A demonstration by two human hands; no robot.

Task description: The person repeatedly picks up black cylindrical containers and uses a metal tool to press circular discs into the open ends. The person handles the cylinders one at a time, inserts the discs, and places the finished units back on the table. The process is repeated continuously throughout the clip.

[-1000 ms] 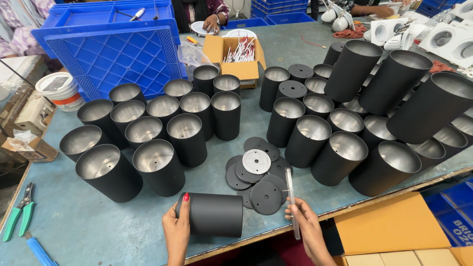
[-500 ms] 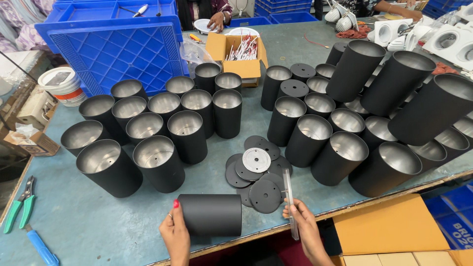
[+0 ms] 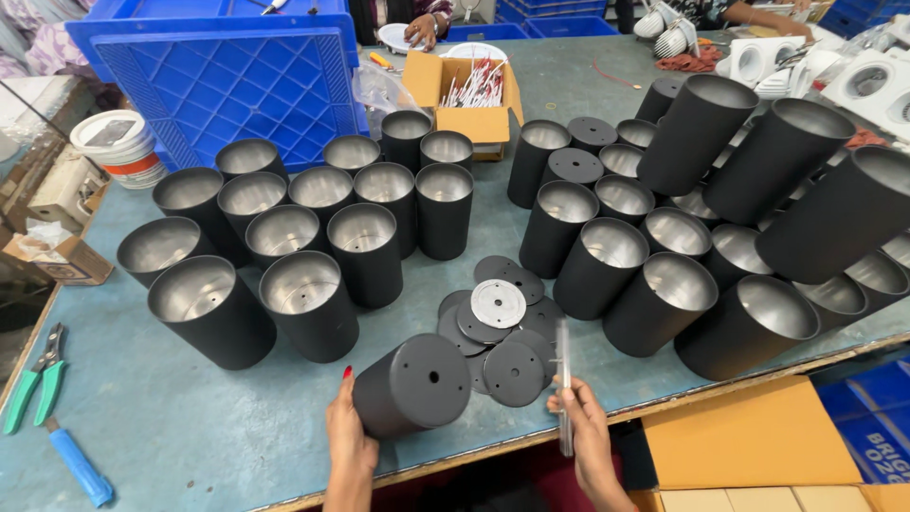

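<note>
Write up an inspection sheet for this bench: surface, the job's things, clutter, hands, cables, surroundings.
Surface: grey-blue table, worn, its near edge wooden.
Job's things: black cylinder tipped on its side, closed end with holes facing the camera; thin metal tool held upright; pile of round black discs with one silver disc on top.
Clutter: many open black cylinders standing in two groups; green pliers; blue-handled tool; cardboard box of small parts.
Hands: left hand grips the cylinder's side; right hand holds the tool.
Cables: nothing seen for certain.
Surroundings: blue crate; white tub; other people's hands at the far edge.
</note>
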